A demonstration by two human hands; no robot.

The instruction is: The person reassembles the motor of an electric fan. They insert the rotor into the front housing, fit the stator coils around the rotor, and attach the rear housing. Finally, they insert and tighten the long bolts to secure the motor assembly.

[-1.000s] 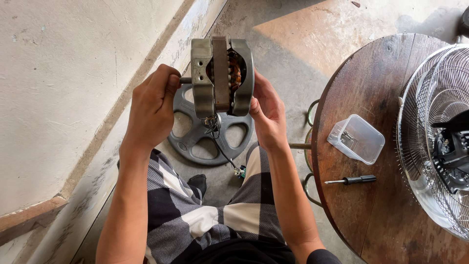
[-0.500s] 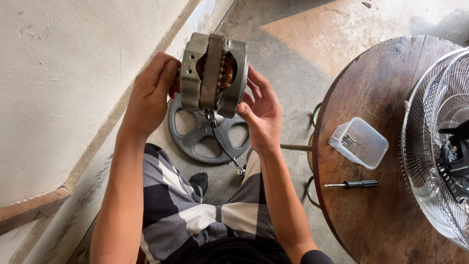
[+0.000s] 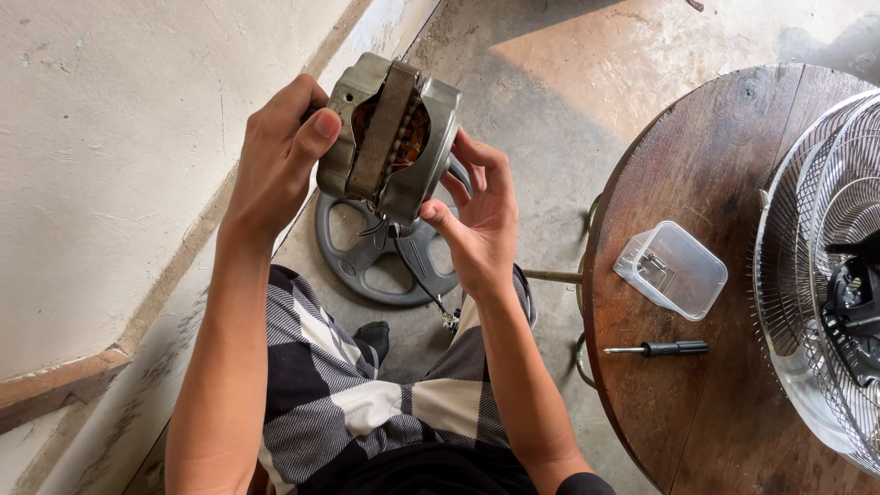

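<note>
The round wooden table (image 3: 697,211) stands at the right, carrying a wire fan guard (image 3: 811,275), a clear plastic container (image 3: 674,270) and a black-handled screwdriver (image 3: 655,348). On the concrete floor below lies a grey spoked fan part (image 3: 353,261). Above it, held up over the lap, is the fan motor (image 3: 390,137), its copper windings showing and wires dangling beneath. The left hand (image 3: 275,160) is closed around its left side; the right hand (image 3: 481,215) cups the right side with fingers spread. This looks like an inspection step, the motor being examined; any further turning calls for a firm two-sided grip.
</note>
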